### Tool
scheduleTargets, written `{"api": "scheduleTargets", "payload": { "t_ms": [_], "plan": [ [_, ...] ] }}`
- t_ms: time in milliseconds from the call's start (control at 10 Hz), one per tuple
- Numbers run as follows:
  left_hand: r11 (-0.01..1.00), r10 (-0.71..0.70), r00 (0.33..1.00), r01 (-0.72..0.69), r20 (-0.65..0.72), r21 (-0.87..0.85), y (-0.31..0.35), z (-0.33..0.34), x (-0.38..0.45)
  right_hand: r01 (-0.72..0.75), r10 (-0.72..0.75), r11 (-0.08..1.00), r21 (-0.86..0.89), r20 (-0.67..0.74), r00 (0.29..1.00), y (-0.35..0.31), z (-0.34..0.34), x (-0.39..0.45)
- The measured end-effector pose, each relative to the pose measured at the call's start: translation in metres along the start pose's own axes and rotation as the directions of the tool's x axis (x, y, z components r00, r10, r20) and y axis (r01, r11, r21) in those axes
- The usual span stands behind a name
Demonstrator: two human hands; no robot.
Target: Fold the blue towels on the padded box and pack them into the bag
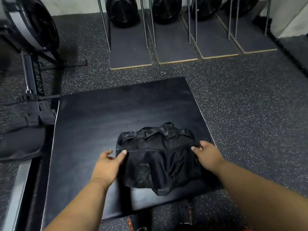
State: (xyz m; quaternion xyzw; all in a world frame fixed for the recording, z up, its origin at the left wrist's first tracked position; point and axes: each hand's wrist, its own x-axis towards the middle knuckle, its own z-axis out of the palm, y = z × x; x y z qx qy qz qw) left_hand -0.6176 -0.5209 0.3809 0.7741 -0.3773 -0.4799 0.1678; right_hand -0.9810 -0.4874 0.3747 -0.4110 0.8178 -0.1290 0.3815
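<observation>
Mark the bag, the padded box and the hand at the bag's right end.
bag (160,162): head view, on its front fabric panel.
padded box (93,124): head view, on bare top surface.
right hand (206,154): head view, on the back of the hand.

Two bare forearms reach forward and inward, the left hand (109,161) pinching the bag (160,157) at its left end, the right hand (205,151) gripping its right end, thumbs on top.
</observation>
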Motion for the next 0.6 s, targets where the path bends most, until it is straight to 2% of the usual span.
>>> {"api": "scheduleTargets", "payload": {
  "t_ms": [100, 200, 400, 500, 600],
  "plan": [
    [0.984, 0.043, 0.999, -0.047, 0.029, 0.169, 0.002, 0.014, 0.016, -0.032, 0.031, 0.999, 0.037, 0.006, 0.999, -0.002, 0.002, -0.001],
    [0.976, 0.049, 0.998, -0.039, -0.042, 0.214, -0.004, 0.018, 0.027, -0.023, 0.025, 0.996, 0.084, -0.022, 0.999, -0.005, 0.003, -0.007],
    [0.977, 0.154, 0.967, -0.118, -0.203, 0.178, -0.002, -0.025, 0.041, 0.094, -0.064, 0.973, 0.211, -0.142, 0.988, -0.046, -0.002, 0.004],
    [0.985, 0.146, 0.946, -0.11, -0.291, 0.136, 0.002, -0.054, 0.052, 0.181, -0.149, 0.961, 0.21, -0.161, 0.976, -0.079, 0.008, 0.022],
    [0.982, 0.129, 0.942, -0.078, -0.31, 0.171, 0.003, -0.068, 0.057, 0.176, -0.162, 0.974, 0.14, -0.106, 0.981, -0.103, 0.027, 0.045]
  ]
}}
